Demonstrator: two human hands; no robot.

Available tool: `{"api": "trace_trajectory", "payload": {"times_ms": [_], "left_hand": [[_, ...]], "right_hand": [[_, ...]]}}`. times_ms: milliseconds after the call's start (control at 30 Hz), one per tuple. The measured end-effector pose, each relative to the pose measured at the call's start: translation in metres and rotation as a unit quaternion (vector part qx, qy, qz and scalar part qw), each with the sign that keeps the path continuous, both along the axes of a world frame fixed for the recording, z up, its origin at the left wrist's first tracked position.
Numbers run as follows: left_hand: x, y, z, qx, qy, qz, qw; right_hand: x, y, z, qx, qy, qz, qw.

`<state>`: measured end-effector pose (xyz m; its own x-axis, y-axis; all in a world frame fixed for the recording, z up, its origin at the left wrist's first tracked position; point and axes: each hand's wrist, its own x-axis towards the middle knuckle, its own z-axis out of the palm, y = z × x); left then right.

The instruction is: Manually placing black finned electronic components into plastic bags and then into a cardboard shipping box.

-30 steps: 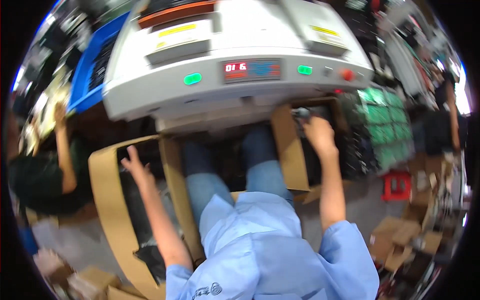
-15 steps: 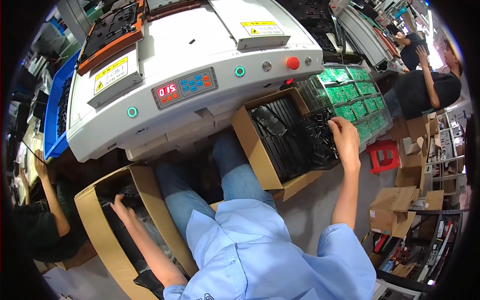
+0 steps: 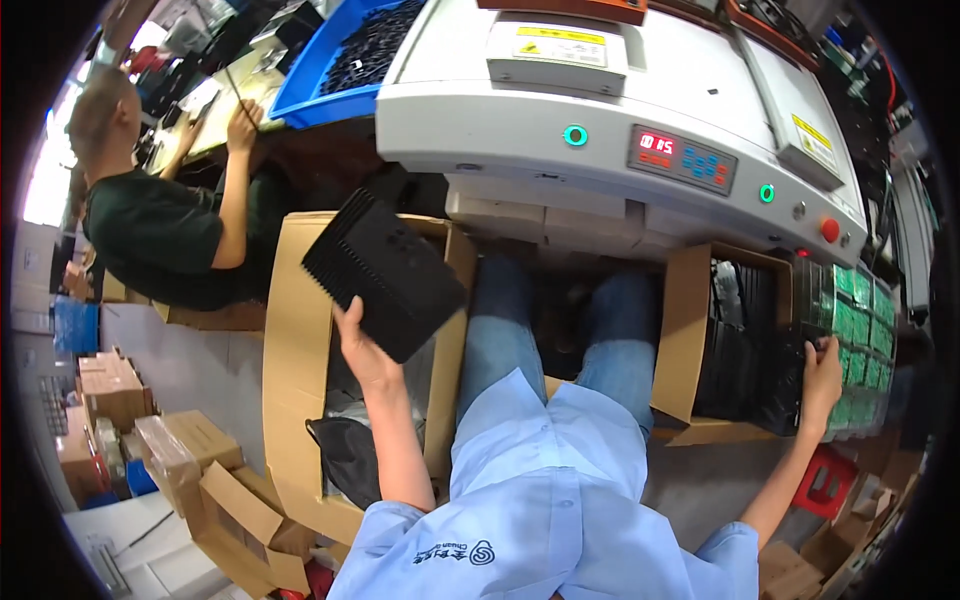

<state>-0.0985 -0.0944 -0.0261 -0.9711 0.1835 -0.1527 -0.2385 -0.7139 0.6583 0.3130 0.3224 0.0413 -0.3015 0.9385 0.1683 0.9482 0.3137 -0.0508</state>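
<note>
My left hand [image 3: 368, 348] is closed on the lower edge of a black rectangular plastic panel [image 3: 385, 275] with a ridged side, and holds it tilted in the air. Below the panel stands an open cardboard box [image 3: 300, 400] with dark and clear plastic bags in it. My right hand [image 3: 822, 385] has its fingertips pinched together at the black parts [image 3: 783, 385] on the right-hand cardboard box [image 3: 682, 335]. What lies between those fingertips is too small and dark to make out. Black panels [image 3: 735, 340] stand packed inside that box.
A white machine [image 3: 560, 105] with lit buttons and a red stop button [image 3: 830, 231] spans the front. Green circuit boards [image 3: 853, 325] lie in clear trays at right. A blue bin [image 3: 300, 90] of black parts and a seated person [image 3: 160, 230] are at left. A red stool [image 3: 825, 480] stands lower right.
My left hand has come up out of the left box with the black panel in it. The view has swung left. My right hand remains by the black parts, its fingers now pinched.
</note>
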Motion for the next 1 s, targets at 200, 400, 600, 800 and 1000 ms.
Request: {"api": "trace_trajectory", "payload": {"times_ms": [200, 400, 600, 800, 1000], "left_hand": [[0.038, 0.037, 0.023, -0.051, -0.016, -0.093, 0.994], [0.077, 0.08, 0.022, -0.116, 0.015, -0.209, 0.971], [0.109, 0.094, 0.015, -0.154, 0.041, -0.267, 0.95], [0.125, 0.099, 0.018, -0.151, 0.047, -0.255, 0.954], [0.128, 0.096, 0.005, -0.188, 0.118, -0.267, 0.938]], "right_hand": [[-0.002, -0.012, 0.02, 0.085, 0.084, 0.017, 0.993], [-0.084, -0.085, 0.045, 0.034, 0.333, 0.076, 0.939], [-0.18, -0.155, 0.0, -0.199, 0.382, 0.262, 0.864], [-0.198, -0.171, -0.028, -0.156, 0.438, 0.262, 0.846], [-0.198, -0.178, -0.041, -0.155, 0.454, 0.259, 0.839]]}}
